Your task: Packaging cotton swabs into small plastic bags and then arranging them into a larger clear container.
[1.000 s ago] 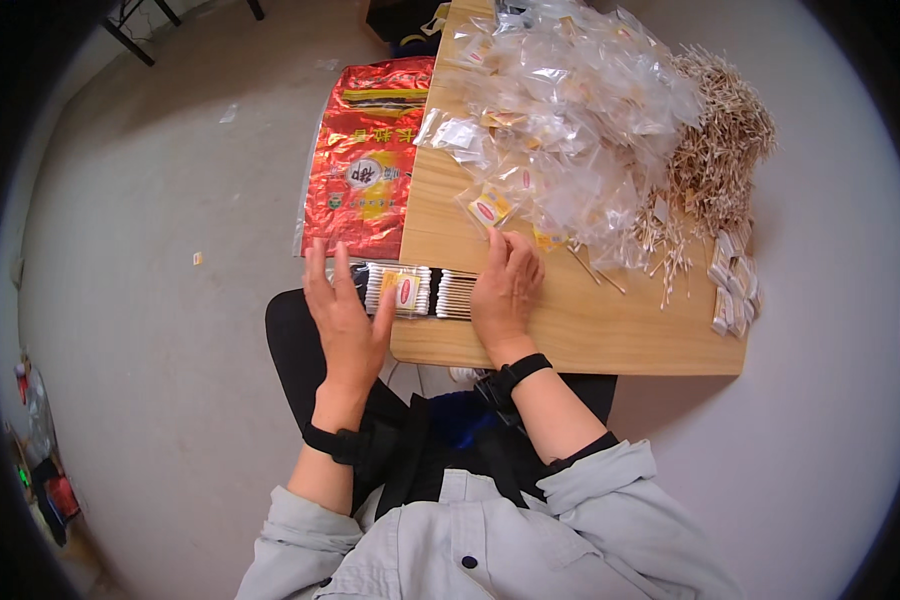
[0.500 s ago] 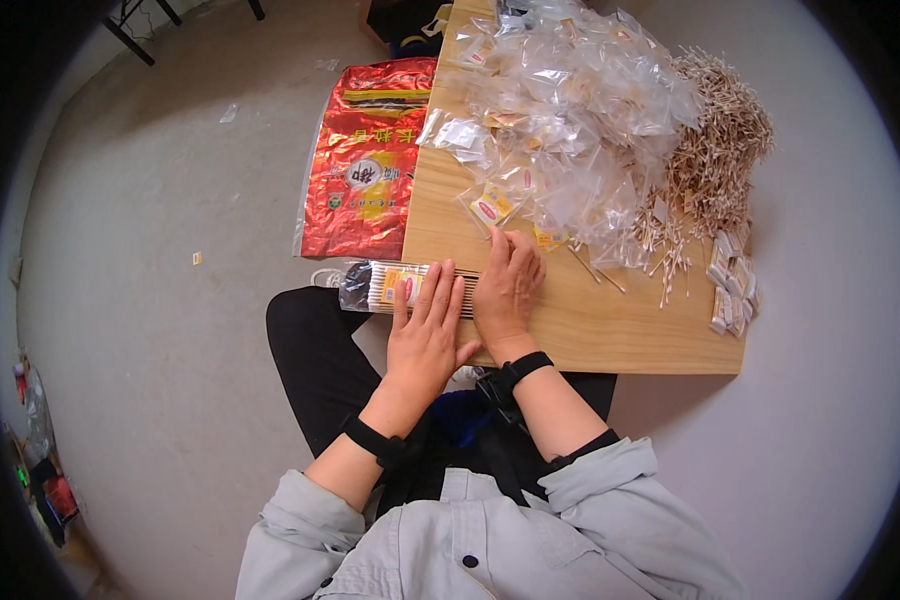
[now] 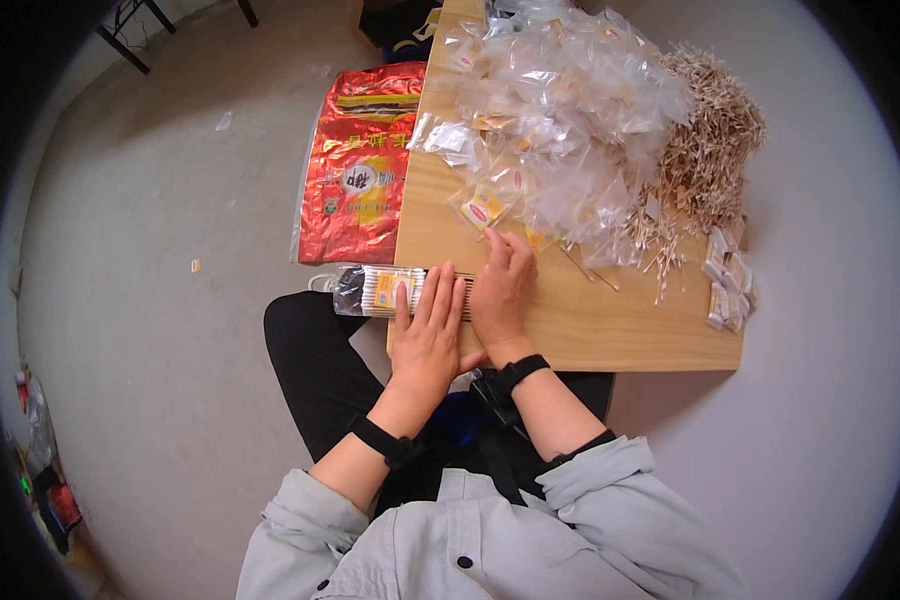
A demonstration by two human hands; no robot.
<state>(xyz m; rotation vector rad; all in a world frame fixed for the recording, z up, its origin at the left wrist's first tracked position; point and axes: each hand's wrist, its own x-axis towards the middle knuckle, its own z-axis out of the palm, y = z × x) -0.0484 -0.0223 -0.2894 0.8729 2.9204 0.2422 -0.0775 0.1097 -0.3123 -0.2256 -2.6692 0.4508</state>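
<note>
A clear bag of cotton swabs (image 3: 378,291) with a yellow label lies across the table's near left edge, its loose end sticking out past the wood. My left hand (image 3: 429,320) rests flat over the bag, fingers stretched forward. Beside it, at the bag's right end, is my right hand (image 3: 504,287), fingers bent and drawn together; whatever they hold, if anything, is hidden. Just beyond the right fingertips lies a clear bag with a yellow card (image 3: 483,210).
A heap of clear plastic bags (image 3: 580,110) covers the far part of the wooden table (image 3: 590,335). Loose cotton swabs (image 3: 715,130) are piled on the right, near several small white packs (image 3: 728,280). A red printed sack (image 3: 355,170) hangs at the left edge.
The whole view has shifted slightly. Both hands stay at the swab bag in nearly the same pose.
</note>
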